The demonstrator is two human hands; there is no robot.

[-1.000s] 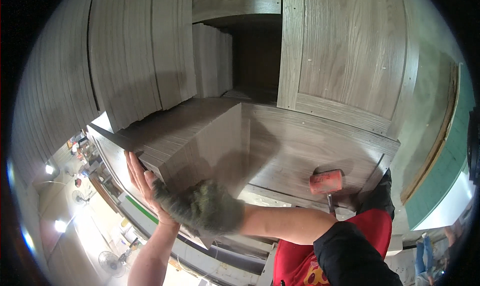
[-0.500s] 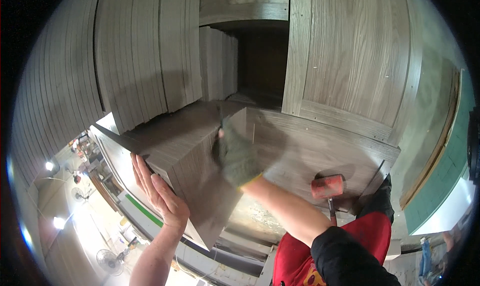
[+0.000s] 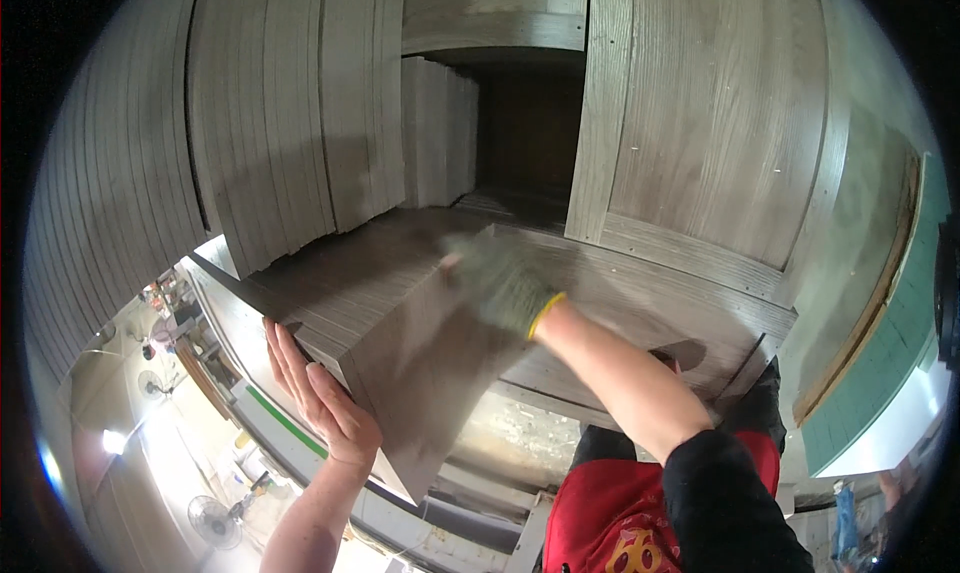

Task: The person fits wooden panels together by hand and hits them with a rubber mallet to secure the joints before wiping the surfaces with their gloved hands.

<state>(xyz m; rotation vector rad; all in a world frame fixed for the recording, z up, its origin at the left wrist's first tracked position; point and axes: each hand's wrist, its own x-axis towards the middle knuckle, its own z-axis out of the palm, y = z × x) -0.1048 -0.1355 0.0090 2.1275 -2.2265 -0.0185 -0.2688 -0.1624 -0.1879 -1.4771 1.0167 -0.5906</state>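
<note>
My bare left hand (image 3: pixel 325 398) presses flat, fingers stretched out, against the near left end of a stack of grey wood-grain boards (image 3: pixel 395 358). My right hand (image 3: pixel 500 283) wears a grey-green knit glove with a yellow cuff. It is over the right edge of that stack, beside a wood-grain panel (image 3: pixel 650 283). Motion smears its fingers, so I cannot make out whether they are apart or closed, or whether they hold anything. The right forearm crosses in front of the panel and hides most of the red mallet that lay there.
Tall stacks of edge-on boards (image 3: pixel 270 103) rise at the far left. A framed cabinet door (image 3: pixel 720 123) stands at the far right, with a dark gap between. A green-sided stack (image 3: pixel 890 323) is at the right edge. Fans (image 3: pixel 215 521) stand at lower left.
My right hand and forearm have swung to the right, and the forearm now covers most of the red mallet. My left hand stays against the stack.
</note>
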